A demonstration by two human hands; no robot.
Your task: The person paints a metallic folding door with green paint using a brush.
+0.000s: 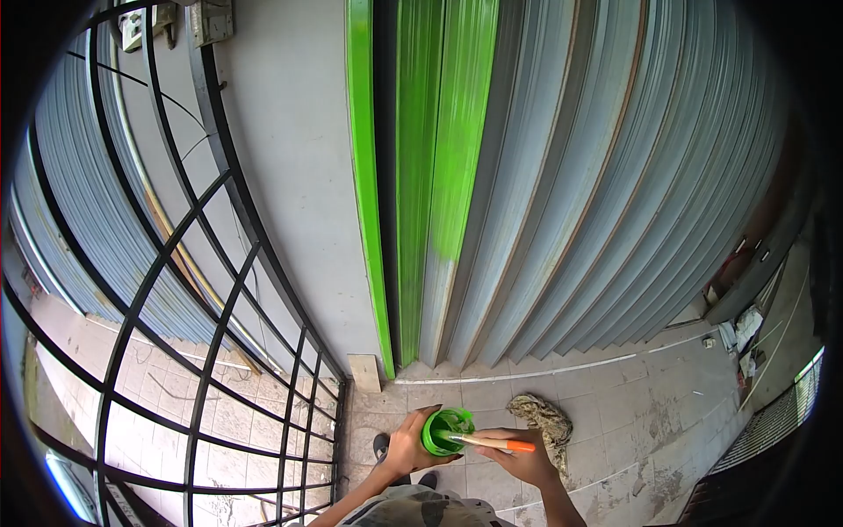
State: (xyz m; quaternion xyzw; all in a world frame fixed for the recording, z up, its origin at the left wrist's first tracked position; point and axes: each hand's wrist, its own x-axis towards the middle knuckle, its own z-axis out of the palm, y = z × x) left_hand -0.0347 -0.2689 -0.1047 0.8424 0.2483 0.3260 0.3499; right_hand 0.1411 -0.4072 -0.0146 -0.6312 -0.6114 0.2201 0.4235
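Note:
My left hand (411,444) is wrapped round the side of a small can of green paint (432,429), held in front of my body. In my right hand (518,457) is a paintbrush (502,443) with an orange-tipped handle, its bristle end inside the can's mouth. Ahead stands a folded grey metal shutter (562,176). Its leftmost folds (439,114) are bright green; one of them is green above and bare grey toward the bottom. A green strip (364,176) runs down beside the pale wall.
A black metal grille (202,378) fills the left side. A crumpled, stained cloth (543,417) lies on the tiled floor (615,404) right of the can. A small block (363,373) stands at the wall's foot. Litter (746,329) lies at far right.

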